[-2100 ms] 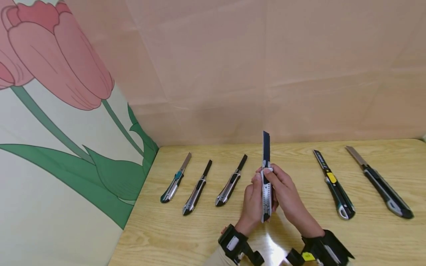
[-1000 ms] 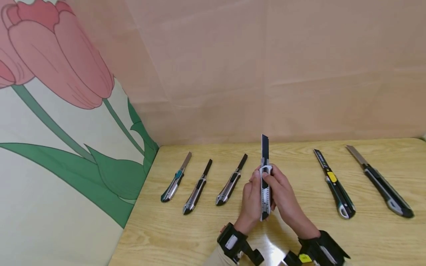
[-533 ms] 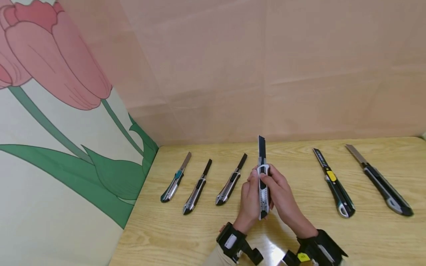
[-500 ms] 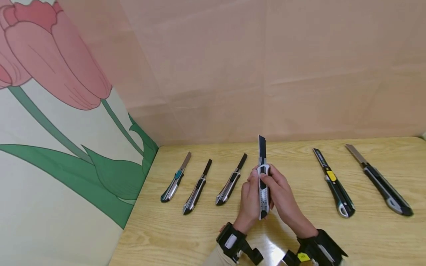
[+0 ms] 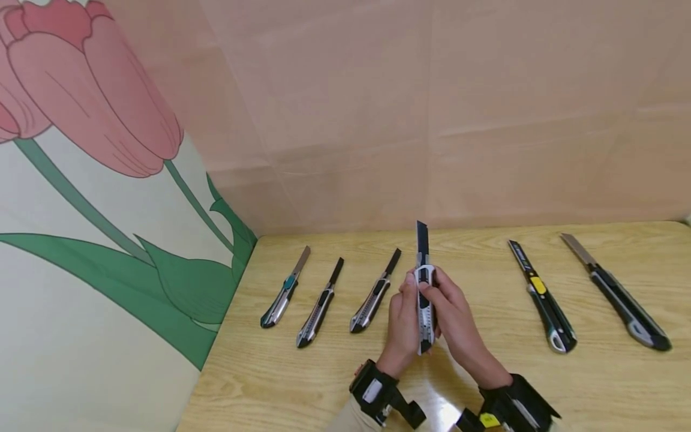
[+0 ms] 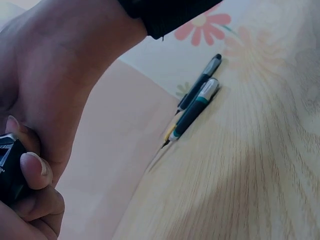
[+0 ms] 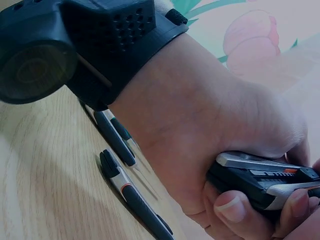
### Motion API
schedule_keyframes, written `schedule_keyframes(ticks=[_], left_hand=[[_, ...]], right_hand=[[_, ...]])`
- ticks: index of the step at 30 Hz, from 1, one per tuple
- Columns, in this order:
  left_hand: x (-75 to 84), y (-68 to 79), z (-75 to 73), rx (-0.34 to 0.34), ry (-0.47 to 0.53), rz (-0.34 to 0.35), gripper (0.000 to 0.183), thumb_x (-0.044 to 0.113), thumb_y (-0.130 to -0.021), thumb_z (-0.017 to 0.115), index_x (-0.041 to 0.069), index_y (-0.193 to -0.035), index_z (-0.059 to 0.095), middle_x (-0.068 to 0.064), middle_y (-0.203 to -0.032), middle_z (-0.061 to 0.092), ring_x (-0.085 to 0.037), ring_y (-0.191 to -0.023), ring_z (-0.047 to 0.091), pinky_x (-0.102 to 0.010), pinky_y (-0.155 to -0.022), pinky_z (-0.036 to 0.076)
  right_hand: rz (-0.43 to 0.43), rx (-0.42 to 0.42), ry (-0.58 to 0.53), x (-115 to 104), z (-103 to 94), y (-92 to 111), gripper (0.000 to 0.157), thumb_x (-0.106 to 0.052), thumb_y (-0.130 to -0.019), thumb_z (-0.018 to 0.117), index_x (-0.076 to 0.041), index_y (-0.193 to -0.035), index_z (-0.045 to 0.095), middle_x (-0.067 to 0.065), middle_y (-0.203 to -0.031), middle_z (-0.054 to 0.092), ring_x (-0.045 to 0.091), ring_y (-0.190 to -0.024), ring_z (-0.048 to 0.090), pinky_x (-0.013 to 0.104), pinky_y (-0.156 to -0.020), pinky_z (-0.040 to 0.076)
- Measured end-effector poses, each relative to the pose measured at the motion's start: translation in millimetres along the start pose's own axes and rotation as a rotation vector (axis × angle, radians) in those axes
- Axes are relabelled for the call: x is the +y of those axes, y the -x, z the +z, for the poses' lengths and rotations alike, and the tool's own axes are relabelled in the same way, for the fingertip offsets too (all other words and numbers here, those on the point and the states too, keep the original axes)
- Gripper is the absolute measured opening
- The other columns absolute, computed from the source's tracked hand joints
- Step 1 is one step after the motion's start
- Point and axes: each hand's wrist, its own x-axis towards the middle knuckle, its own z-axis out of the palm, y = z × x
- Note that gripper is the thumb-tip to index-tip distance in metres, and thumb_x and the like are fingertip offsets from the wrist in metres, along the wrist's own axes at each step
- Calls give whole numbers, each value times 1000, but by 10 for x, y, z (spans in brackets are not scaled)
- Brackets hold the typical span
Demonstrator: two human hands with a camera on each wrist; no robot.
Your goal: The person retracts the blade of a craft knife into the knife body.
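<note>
The held utility knife (image 5: 424, 315) has a silver-and-black handle (image 5: 425, 331), an extended dark blade (image 5: 423, 240) and a small orange mark (image 7: 290, 171). The left hand (image 5: 402, 327) and right hand (image 5: 456, 309) both grip its handle above the wooden table (image 5: 281, 384). White markings on the yellow-slider knife (image 5: 550, 318) are too small to read.

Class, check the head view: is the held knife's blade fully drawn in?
No, the held knife has its dark blade sticking well out of its front end.
</note>
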Motion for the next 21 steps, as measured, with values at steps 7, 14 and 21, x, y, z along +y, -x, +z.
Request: schedule_keyframes(ticks=[7,14,21], left_hand=[[18,4,-18,-13,-14,-24,48,36,-111,22,15,-126,62,-42,-64,49,-13,-37,48,-22,-28,39],[21,8,-20,2,-41,-14,45,35,-111,22,21,-133,58,-39,-67,52,-12,-39,49,-19,-30,40],[37,6,-5,26,-48,-15,44,36,-111,22,24,-134,57,-33,-65,54,-12,-38,49,-19,-29,41]], right_hand=[[-12,7,17,-14,10,14,24,-6,-106,39,1,-124,53,3,-105,62,12,-78,55,26,-40,42],[-22,-12,17,-3,13,19,24,-5,-106,38,0,-126,52,6,-106,60,12,-76,54,26,-39,41],[-26,-13,12,-11,22,24,26,-1,-105,39,0,-127,51,6,-103,60,12,-67,52,22,-35,39]])
